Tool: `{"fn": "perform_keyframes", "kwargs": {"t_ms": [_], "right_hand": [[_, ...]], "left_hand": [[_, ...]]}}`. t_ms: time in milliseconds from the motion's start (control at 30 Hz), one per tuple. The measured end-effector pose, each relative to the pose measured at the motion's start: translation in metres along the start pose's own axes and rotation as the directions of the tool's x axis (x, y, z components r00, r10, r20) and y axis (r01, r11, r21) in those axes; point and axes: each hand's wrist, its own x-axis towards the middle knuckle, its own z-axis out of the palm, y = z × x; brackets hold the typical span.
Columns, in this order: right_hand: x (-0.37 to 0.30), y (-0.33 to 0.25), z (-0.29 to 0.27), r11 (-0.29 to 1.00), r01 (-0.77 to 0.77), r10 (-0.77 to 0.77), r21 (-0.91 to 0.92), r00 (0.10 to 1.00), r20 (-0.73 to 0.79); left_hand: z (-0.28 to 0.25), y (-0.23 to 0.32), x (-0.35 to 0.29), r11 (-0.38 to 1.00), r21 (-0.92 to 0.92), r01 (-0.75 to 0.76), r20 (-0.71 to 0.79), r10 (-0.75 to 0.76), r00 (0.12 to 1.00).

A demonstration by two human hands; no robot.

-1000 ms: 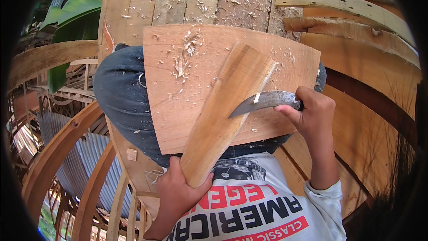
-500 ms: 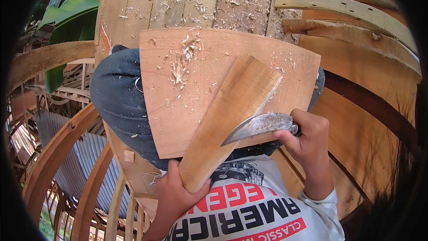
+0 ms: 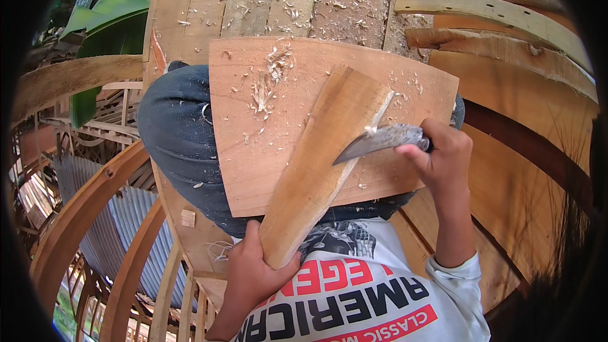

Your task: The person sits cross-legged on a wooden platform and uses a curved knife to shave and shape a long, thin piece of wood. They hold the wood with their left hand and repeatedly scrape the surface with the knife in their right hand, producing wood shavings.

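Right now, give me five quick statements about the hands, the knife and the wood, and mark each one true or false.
1. The right hand holds the knife. True.
2. The left hand grips the far end of the plank. False: it grips the near end.
3. The wide board lies across the legs. True.
4. The knife's tip points right. False: it points left, over the plank.
5. Wood shavings lie on the board. True.

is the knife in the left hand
No, the right hand holds the knife, while the left hand grips the near end of the narrow wooden piece.
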Motion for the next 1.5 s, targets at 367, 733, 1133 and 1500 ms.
{"fn": "perform_keyframes", "kwargs": {"t_ms": [367,733,1133,1500], "right_hand": [[-0.009,-0.011,-0.023,0.965,-0.214,0.199,0.152,0.974,0.104],[-0.01,-0.006,-0.009,0.998,-0.024,0.03,-0.053,0.993,0.113],[0.004,-0.001,-0.008,0.979,-0.055,0.049,-0.196,0.998,-0.036],[0.024,0.085,-0.064,0.738,-0.672,0.647,-0.052,0.728,-0.225]], "left_hand": [[0.009,-0.007,-0.003,0.999,0.045,0.003,-0.005,-0.003,1.0],[0.014,-0.002,-0.008,0.994,0.112,-0.018,-0.1,0.029,0.995],[0.014,-0.01,-0.01,0.983,0.173,-0.063,-0.137,0.087,0.987],[0.011,-0.035,-0.03,0.982,0.188,0.018,-0.13,0.007,0.991]]}}
